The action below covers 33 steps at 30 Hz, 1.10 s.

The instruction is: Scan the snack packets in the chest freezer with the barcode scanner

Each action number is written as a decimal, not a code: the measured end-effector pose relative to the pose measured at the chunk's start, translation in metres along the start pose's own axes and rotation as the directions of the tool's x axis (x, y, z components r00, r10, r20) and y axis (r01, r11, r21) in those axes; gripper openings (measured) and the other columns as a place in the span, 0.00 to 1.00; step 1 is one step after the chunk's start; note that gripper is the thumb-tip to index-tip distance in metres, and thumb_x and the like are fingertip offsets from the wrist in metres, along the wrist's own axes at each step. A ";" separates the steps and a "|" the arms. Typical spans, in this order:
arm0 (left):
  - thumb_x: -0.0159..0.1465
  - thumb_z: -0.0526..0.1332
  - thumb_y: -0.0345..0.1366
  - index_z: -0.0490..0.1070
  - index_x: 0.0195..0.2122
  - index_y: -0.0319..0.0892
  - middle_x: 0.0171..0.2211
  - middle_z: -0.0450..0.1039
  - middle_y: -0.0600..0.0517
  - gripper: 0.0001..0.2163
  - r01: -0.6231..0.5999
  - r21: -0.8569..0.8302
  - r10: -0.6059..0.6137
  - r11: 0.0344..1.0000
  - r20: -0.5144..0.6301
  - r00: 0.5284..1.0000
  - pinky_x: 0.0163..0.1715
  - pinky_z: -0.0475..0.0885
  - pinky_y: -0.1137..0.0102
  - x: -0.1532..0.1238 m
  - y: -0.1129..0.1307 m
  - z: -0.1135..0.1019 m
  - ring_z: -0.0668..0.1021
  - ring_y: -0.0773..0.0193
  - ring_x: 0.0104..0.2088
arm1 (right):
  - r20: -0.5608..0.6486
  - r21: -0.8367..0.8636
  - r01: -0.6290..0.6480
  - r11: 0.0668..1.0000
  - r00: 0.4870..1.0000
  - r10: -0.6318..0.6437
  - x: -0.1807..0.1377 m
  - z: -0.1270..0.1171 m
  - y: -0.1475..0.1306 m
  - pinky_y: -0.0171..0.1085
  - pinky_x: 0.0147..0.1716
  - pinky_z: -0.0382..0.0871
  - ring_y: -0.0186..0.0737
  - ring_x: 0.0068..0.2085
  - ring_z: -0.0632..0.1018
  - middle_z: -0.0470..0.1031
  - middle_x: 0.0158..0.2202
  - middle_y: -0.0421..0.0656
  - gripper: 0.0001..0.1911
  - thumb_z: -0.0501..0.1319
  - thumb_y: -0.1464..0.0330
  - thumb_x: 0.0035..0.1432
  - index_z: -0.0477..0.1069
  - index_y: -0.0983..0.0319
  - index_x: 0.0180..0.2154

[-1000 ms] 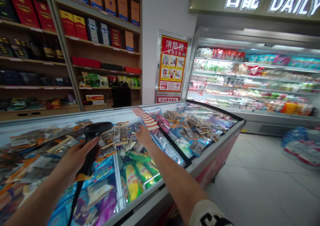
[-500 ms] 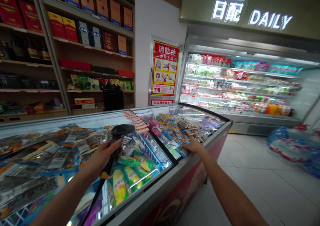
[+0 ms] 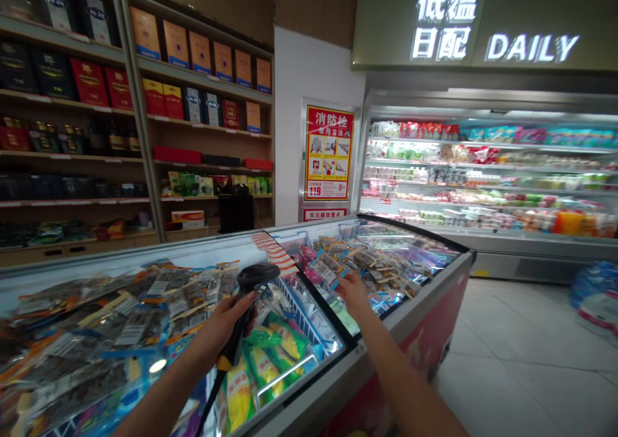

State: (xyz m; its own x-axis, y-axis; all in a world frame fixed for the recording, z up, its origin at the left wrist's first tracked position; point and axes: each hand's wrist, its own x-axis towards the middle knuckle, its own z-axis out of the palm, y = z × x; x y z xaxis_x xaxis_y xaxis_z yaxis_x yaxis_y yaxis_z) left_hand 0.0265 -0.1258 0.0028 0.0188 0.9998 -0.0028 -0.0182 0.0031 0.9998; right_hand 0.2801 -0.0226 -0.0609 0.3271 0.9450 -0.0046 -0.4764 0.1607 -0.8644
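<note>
My left hand (image 3: 226,326) is wrapped round the handle of a black barcode scanner (image 3: 258,273), whose cable hangs down toward me. The scanner is above the near half of a glass-topped chest freezer (image 3: 410,324). My right hand (image 3: 355,293) pinches the blue edge of a small clear packet (image 3: 326,268) and keeps it raised and tilted over the far half. Beside that hand lies a pile of similar packets (image 3: 374,260). Many more packets (image 3: 140,305) are spread to the left of the scanner. Below the scanner, green and yellow bags (image 3: 263,363) show through the glass.
A black frame bar (image 3: 321,289) divides the freezer top. Shelves of boxed goods (image 3: 203,112) stand behind on the left, and a lit refrigerated display (image 3: 483,167) at the back right. Wrapped water bottles (image 3: 599,302) rest on the tiled floor (image 3: 506,353) at right.
My right hand has lifted a packet off the pile and moved it left, toward the scanner. My left hand still holds the scanner. The view has tilted up and turned slightly left.
</note>
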 end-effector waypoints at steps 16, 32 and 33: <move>0.48 0.62 0.45 0.65 0.24 0.39 0.18 0.68 0.55 0.14 0.081 -0.262 -0.076 0.962 0.029 0.997 0.13 0.61 0.79 -0.005 0.000 -0.006 0.67 0.74 0.15 | -0.021 0.033 0.015 0.999 1.000 -0.014 -0.002 0.044 0.060 0.36 0.31 0.71 0.33 0.24 0.73 0.66 0.19 0.33 0.10 0.61 0.72 0.37 0.58 0.60 0.22; 0.47 0.62 0.49 0.63 0.23 0.39 0.16 0.64 0.58 0.16 -0.174 -0.257 0.121 0.951 -0.212 0.970 0.16 0.61 0.77 0.004 0.000 -0.022 0.66 0.74 0.15 | 0.314 -0.160 -0.055 0.986 0.944 0.104 -0.057 0.147 0.116 0.36 0.23 0.69 0.34 0.22 0.72 0.66 0.17 0.35 0.08 0.60 0.70 0.36 0.60 0.61 0.21; 0.46 0.62 0.49 0.63 0.24 0.40 0.15 0.63 0.59 0.16 -0.198 -0.260 0.142 0.945 -0.219 0.965 0.16 0.60 0.77 0.005 -0.002 -0.021 0.66 0.74 0.15 | 0.382 -0.192 -0.025 0.981 0.919 0.098 -0.064 0.154 0.117 0.35 0.22 0.68 0.34 0.21 0.71 0.66 0.16 0.35 0.06 0.60 0.70 0.37 0.61 0.61 0.21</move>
State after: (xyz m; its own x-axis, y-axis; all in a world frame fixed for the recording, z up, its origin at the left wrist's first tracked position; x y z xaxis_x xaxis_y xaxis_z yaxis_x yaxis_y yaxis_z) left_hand 0.0053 -0.1206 0.0004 -0.2035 0.9697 0.1349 -0.2812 -0.1899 0.9407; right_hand 0.0784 -0.0203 -0.0841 -0.0578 0.9930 0.1025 -0.3187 0.0790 -0.9445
